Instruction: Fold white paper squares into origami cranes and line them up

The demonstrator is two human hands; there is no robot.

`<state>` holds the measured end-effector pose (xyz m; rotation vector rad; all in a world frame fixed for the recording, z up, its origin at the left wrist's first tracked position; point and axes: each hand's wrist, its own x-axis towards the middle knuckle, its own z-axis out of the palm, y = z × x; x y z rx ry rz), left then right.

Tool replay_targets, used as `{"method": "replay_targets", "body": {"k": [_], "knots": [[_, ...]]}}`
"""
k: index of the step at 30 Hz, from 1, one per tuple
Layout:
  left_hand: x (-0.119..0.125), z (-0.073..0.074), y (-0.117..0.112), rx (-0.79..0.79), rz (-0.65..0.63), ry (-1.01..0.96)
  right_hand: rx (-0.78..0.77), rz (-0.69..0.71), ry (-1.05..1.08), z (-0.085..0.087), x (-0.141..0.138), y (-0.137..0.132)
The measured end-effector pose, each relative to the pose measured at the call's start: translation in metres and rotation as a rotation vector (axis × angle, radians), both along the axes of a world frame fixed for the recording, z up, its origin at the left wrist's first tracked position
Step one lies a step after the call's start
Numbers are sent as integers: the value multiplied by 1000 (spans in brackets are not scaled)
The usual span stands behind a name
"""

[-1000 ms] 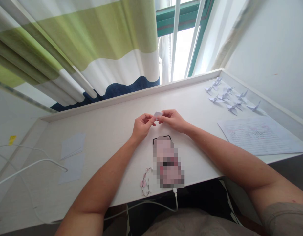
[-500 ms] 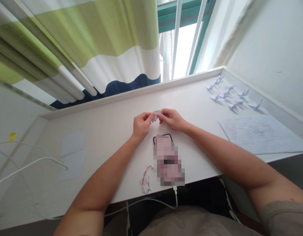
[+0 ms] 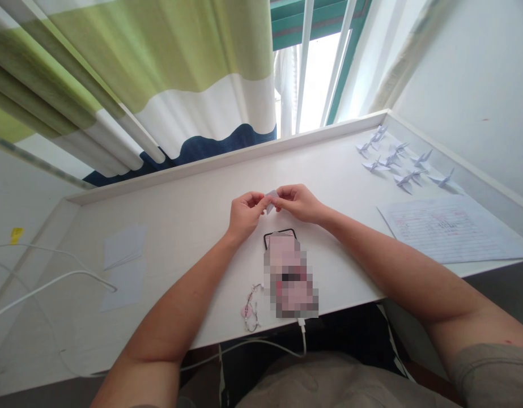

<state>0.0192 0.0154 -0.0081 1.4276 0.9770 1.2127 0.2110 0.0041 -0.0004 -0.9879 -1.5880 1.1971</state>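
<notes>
Between my two hands is a small folded piece of white paper [image 3: 270, 203], held over the middle of the white desk [image 3: 193, 238]. My left hand [image 3: 246, 214] pinches its left side between thumb and fingers. From the other side, my right hand [image 3: 298, 203] grips it too, with the thumb lying across its face. The fingers cover much of the paper, so its exact fold is hard to see. Just below the hands lies a phone [image 3: 289, 277], its screen blurred out. Folded paper cranes [image 3: 391, 160] stand in a group at the back right.
Loose white paper sheets [image 3: 123, 283] lie at the left. A lined written sheet [image 3: 443, 229] rests at the right. A beaded strap [image 3: 250, 309] is beside the phone, and a white charging cable [image 3: 301, 334] hangs over the front edge. Raised rims [image 3: 227, 161] border the desk.
My right thumb has shifted left across the paper, toward the left thumb, and the paper's tilt has changed slightly. Both hands stay in about the same place.
</notes>
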Motion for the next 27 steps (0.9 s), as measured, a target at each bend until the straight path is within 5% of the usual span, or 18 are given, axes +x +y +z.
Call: {"method": "replay_targets", "body": {"k": [10,27], "knots": [[2,1,-5,63,103,-18,-38,5,118,-7,-5,1],[0,1,1,65,-43,-8,-4,-44,14,-6,2,4]]}}
